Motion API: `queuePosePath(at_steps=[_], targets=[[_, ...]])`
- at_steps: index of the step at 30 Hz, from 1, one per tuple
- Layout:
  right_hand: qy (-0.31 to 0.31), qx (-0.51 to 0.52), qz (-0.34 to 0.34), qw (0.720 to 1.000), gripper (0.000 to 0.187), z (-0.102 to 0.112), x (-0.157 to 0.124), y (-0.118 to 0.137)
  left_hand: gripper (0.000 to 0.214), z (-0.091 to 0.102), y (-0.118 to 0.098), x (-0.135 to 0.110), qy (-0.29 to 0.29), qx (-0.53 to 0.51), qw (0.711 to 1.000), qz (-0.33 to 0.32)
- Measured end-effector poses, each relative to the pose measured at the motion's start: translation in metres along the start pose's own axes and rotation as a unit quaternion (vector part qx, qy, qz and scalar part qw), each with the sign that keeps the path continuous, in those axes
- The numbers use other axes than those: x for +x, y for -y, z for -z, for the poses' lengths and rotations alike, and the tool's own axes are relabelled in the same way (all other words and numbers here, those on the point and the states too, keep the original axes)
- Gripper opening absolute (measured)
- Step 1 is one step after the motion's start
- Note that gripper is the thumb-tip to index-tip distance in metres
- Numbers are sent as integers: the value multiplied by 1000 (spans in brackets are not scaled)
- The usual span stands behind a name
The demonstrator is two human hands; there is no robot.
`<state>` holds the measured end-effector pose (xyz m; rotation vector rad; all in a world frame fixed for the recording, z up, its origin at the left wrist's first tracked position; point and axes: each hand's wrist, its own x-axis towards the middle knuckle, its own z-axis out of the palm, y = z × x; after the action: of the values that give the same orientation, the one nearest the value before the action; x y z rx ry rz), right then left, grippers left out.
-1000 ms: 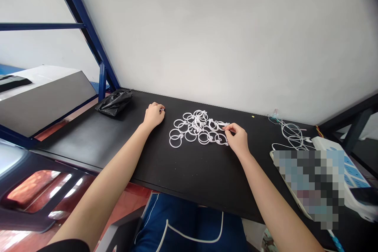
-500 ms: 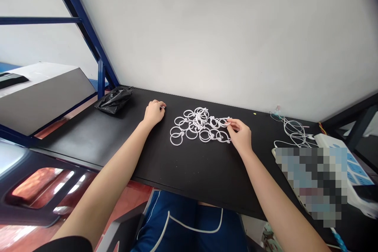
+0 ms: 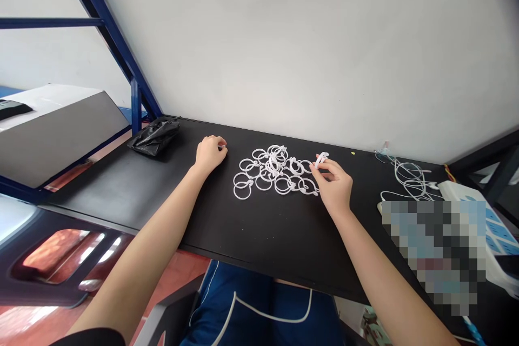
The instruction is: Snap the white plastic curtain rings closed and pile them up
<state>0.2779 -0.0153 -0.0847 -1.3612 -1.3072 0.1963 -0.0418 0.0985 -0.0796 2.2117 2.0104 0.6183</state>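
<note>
A heap of several white plastic rings (image 3: pixel 272 174) lies on the black table (image 3: pixel 259 227) in front of me. My right hand (image 3: pixel 334 186) is at the right end of the heap, lifted a little, pinching one white ring (image 3: pixel 321 159) between thumb and fingers. Left of the heap, my left hand (image 3: pixel 210 153) rests on the table with its fingers curled in; whether anything is inside them I cannot make out.
A crumpled black plastic bag (image 3: pixel 155 136) lies at the table's far left. White cables (image 3: pixel 407 178) and a white-and-blue power strip (image 3: pixel 482 227) sit at the right. Blue metal frame bars (image 3: pixel 117 48) rise at the left. A white wall backs the table.
My right hand has lifted one ring off the right end of the heap and raised it slightly. The left hand has stayed where it was.
</note>
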Motion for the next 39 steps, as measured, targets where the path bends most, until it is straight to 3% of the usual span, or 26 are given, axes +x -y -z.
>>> queuePosePath(at_steps=[11,14,18,19,20,23,25,29,32,39], targets=[[42,-1,135,990,9,-9,-19,32,30,2,-15,-5,-38,15,999,-7],[24,-19,199,979,11,-12,-22,36,35,9,-33,-12,-46,-11,997,-54],[1,-39,232,972,15,-11,-22,40,36,21,-75,-37,-27,-89,981,-169],[6,-41,239,970,16,-10,-22,42,37,23,-86,-46,-6,-125,971,-206],[13,-41,247,968,18,-10,-22,43,39,24,-96,-55,42,-229,944,-233],[44,-32,276,960,27,-9,-21,49,47,28,-116,-78,243,-453,830,-216],[56,-19,301,952,38,-10,-23,52,41,29,-121,-85,284,-489,805,-178],[71,-11,336,939,61,-14,-27,56,39,27,-119,-86,284,-503,801,-159],[97,-26,346,933,71,-15,-28,56,46,21,-116,-86,304,-522,780,-164],[147,-19,325,934,76,-13,-27,52,47,9,-118,-91,283,-584,739,-181]])
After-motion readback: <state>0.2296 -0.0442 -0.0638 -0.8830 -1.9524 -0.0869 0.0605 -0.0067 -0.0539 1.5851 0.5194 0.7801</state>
